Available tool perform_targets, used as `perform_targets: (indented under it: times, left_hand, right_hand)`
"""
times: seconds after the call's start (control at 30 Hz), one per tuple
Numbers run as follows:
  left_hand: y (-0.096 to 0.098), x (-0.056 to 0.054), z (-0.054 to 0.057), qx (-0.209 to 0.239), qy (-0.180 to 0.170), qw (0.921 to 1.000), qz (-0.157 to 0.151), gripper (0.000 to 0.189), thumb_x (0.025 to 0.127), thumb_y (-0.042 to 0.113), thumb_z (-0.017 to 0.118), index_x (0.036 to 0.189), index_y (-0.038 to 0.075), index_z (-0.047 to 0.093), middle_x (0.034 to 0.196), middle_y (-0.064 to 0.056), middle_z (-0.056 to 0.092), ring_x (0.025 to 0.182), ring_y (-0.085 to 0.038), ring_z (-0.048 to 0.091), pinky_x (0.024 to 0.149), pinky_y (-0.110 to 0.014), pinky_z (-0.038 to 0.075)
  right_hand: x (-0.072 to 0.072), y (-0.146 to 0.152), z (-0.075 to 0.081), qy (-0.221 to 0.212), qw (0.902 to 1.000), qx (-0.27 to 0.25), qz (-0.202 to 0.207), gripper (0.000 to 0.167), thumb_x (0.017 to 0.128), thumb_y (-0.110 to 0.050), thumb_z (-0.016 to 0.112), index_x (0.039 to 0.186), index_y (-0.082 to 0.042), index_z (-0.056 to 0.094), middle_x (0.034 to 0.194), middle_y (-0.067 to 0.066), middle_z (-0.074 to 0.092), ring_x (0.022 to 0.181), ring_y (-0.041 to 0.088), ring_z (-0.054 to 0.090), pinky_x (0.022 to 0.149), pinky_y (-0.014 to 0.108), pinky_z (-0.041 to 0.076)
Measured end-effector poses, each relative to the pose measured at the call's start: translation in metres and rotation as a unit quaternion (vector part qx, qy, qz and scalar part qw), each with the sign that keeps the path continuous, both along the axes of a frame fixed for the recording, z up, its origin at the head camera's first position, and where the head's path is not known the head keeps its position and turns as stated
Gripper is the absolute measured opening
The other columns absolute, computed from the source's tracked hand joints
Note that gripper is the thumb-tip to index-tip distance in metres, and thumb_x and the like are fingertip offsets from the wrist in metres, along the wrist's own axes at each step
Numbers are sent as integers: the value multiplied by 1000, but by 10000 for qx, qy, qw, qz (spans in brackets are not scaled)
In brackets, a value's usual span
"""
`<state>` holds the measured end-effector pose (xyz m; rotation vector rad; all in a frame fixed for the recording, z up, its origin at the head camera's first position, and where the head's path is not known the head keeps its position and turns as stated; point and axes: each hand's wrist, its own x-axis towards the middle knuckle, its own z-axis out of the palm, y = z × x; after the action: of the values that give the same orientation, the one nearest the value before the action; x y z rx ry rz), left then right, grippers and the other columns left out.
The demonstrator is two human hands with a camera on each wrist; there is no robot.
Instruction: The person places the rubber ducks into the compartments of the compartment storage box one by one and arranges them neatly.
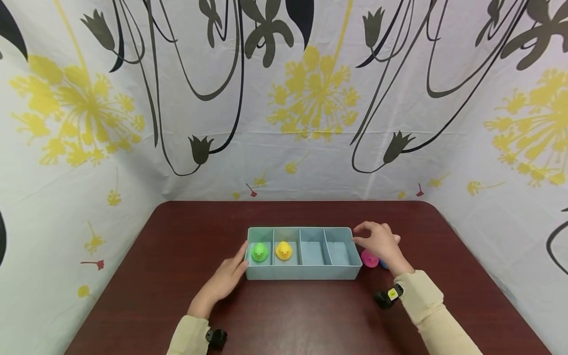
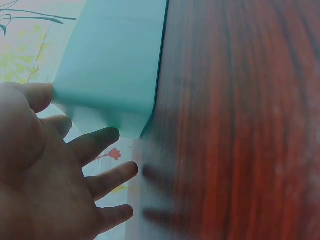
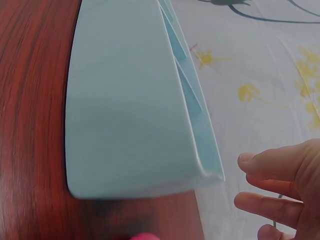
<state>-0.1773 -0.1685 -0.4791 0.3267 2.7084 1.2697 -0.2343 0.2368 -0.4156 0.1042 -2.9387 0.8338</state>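
My left hand (image 1: pixel 224 278) lies along the left end of the pale blue tray (image 1: pixel 303 272), fingers extended and spread, some of the tips touching the end wall; it holds nothing. My right hand (image 1: pixel 379 241) hangs just beyond the tray's right end, thumb and fingers loosely bent with a gap between them, gripping nothing. In the right wrist view, a space shows between those fingertips and the tray's corner.

The tray sits across the desk (image 1: pixel 306 315), its long front wall towards me and three dividers making four compartments. A green duck (image 1: pixel 259 252) is in the leftmost one and a yellow duck (image 1: pixel 284 251) in the next, both low inside the rims. Below my right hand, a pink duck (image 1: pixel 369 259) is close by the tray's right end, and a blue thing (image 1: pixel 383 264) beside it is mostly hidden.

Behind the tray, a strip of desk reaches to the far edge, where the patterned cloth (image 1: pixel 284 148) rises. Wider stretches extend to both side edges, and more room lies between my forearms.
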Motion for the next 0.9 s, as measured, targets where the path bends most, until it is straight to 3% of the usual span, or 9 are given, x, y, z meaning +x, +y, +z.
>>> perform_targets:
  times: [0.33,0.67,0.9]
  left_hand:
    - [1,1,0,-31,-27,10000,-6,57,104,30,38,155,24,13,152,-15,34,140,-39,29,109,-61,25]
    - [1,2,-1,-105,-6,9999,-31,57,105,29,38,155,23,13,152,-15,35,140,-39,29,109,-60,26]
    - [3,3,1,-250,62,9997,-2,56,105,31,37,155,21,14,150,-17,37,138,-42,30,108,-61,27]
  right_hand:
    - [7,28,-4,-295,9994,-14,-169,32,84,-27,71,110,-8,67,114,23,63,107,42,42,75,56,26]
    - [13,55,-13,-302,9991,-47,-292,33,85,-27,71,111,-7,66,115,27,61,110,45,39,77,61,24]
    - [13,74,-23,-443,9985,-36,-334,37,84,-29,72,113,-7,65,120,29,59,111,47,44,79,67,25]
